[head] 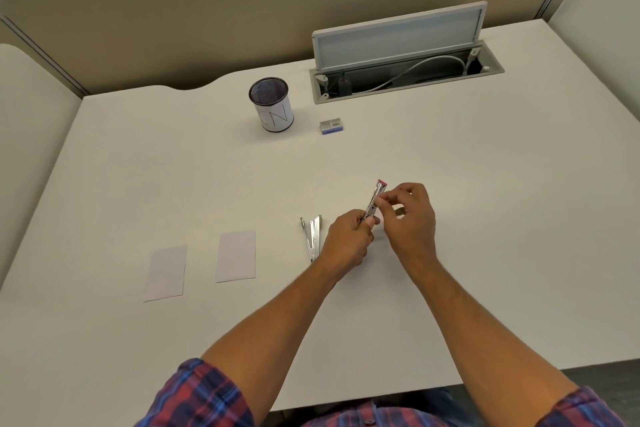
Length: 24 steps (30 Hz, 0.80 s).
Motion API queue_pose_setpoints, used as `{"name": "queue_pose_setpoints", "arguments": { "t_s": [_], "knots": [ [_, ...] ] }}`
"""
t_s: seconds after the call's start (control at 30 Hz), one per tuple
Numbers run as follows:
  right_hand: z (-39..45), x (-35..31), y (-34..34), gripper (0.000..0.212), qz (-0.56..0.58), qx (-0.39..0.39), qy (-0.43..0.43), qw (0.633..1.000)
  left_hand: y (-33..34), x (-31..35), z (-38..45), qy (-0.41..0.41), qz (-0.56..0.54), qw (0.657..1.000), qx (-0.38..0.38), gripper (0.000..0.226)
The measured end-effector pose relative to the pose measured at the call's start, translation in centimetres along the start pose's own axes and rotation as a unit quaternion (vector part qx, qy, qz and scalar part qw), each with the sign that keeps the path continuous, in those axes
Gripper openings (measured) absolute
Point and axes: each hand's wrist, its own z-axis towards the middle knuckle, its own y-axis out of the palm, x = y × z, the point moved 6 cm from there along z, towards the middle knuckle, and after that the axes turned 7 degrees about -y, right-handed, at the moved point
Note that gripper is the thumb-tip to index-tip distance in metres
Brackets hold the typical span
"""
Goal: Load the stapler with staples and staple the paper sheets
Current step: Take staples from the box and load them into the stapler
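Silvery, pink-tipped stapler point(374, 199) tilts upward, pinched by both hands, left point(348, 242) and right point(408, 215).

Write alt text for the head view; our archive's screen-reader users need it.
Both hands hold a small stapler above a white desk: the left hand grips its lower end, the right hand pinches its middle. Another metal piece, two paper sheets, a staple box and a mesh cup lie beyond.
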Motion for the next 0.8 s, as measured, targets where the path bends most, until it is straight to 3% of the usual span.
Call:
{"name": "queue_pose_setpoints", "arguments": {
  "t_s": [0.4,0.67,0.8],
  "knots": [
    [-0.3,-0.2,1.4,0.003,-0.06,-0.054,-0.084,0.993,-0.5,-0.8,0.5,-0.026,-0.029,0.999,0.019,0.023],
    [0.7,0.1,1.7,0.01,-0.006,-0.109,-0.071,0.992,-1.0,-0.7,0.6,-0.018,-0.017,1.0,0.013,0.025],
    [0.7,0.8,1.3,0.01,-0.002,-0.1,-0.065,0.993,-1.1,-0.8,0.9,-0.009,-0.003,1.0,0.008,0.024]
  ]
}}
